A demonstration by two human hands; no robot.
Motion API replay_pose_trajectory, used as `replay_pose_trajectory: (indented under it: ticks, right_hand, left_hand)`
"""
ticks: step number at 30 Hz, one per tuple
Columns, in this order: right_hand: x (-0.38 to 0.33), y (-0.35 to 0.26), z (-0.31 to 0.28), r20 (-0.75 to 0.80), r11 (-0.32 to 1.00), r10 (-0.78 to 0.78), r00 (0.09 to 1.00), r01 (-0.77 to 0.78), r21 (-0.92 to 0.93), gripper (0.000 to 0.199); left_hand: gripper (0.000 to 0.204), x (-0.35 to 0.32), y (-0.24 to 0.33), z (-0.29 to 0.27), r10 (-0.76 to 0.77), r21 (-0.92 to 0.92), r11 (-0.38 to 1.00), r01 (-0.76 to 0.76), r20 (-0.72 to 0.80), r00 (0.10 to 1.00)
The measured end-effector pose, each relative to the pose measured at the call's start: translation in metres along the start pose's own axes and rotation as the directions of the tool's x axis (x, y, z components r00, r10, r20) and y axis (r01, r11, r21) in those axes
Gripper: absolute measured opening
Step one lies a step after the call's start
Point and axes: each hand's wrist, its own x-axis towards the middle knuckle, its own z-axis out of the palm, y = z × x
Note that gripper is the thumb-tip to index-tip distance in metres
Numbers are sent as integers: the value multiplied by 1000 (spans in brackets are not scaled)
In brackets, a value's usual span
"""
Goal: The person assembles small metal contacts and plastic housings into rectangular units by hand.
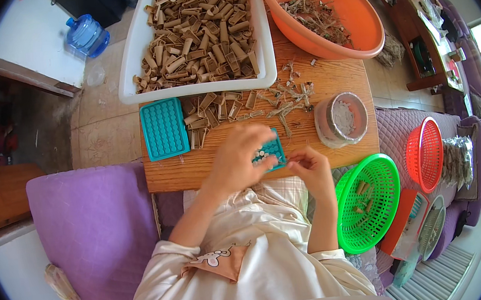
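Observation:
My left hand [238, 159] lies over a small teal tray [274, 153] with round pockets at the near edge of the wooden table [195, 169], its fingers bent down onto the tray. My right hand [312, 170] is just right of that tray, fingers pinched on its corner or on a small piece; I cannot tell which. A loose pile of brown tube-like pieces [213, 112] lies just beyond my hands. A second teal pocket tray [164, 129] rests to the left.
A white tub [126, 62] full of brown tubes and an orange basin [355, 15] with dry scraps stand at the back. A clear round container [341, 120] sits at right. Green basket [369, 201] and red basket [425, 154] lie on the purple couch [93, 224].

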Motion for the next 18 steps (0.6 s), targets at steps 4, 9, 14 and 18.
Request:
replay_pose_trajectory:
  ticks: [4, 9, 14, 18]
  right_hand:
    - [-2, -15, -10, -101, 999, -32, 994, 34, 12, 14]
    - [-7, -9, 4, -71, 984, -105, 992, 94, -151, 19]
    - [-9, -2, 1, -61, 980, -88, 994, 75, -184, 16]
    - [-10, -5, 3, -85, 983, -115, 990, 101, -153, 14]
  left_hand:
    - [12, 69, -48, -22, -349, -56, 936, 346, -251, 903]
    - [20, 131, -129, -21, -389, 485, 798, 358, -39, 920]
    - [24, 138, -133, -14, -477, 542, 789, 289, 246, 844]
    - [21, 134, -131, -22, -439, 316, 879, 357, 246, 864]
